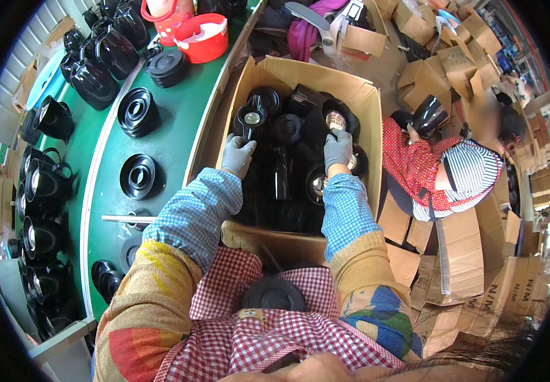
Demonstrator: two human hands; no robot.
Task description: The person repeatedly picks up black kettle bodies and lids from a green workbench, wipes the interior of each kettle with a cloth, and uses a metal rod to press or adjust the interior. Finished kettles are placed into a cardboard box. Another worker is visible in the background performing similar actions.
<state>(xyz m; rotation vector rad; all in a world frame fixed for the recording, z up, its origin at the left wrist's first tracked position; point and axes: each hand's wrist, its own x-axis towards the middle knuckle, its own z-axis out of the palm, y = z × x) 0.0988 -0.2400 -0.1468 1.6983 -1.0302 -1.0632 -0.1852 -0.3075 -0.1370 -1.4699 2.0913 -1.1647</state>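
Note:
My left hand [238,156], in a grey glove, is closed around the handle of a black part with a round, shiny end [251,117]. My right hand [338,148], gloved the same way, grips the edge of a black pot with a metallic disc inside [335,120]. Both hands are over an open cardboard box [367,95] filled with shiny black pots and round parts. Inside it, a black round lid [287,128] lies between my hands. Another black round piece [275,295] rests at my lap, against the checked apron.
To the left runs a green work table [111,191] with black ring-shaped lids [142,176] and rows of black jugs [49,184]. Red tubs [201,39] stand at its far end. At right, a co-worker in red sleeves [415,159] holds a black jug [429,116] among cardboard boxes [459,254].

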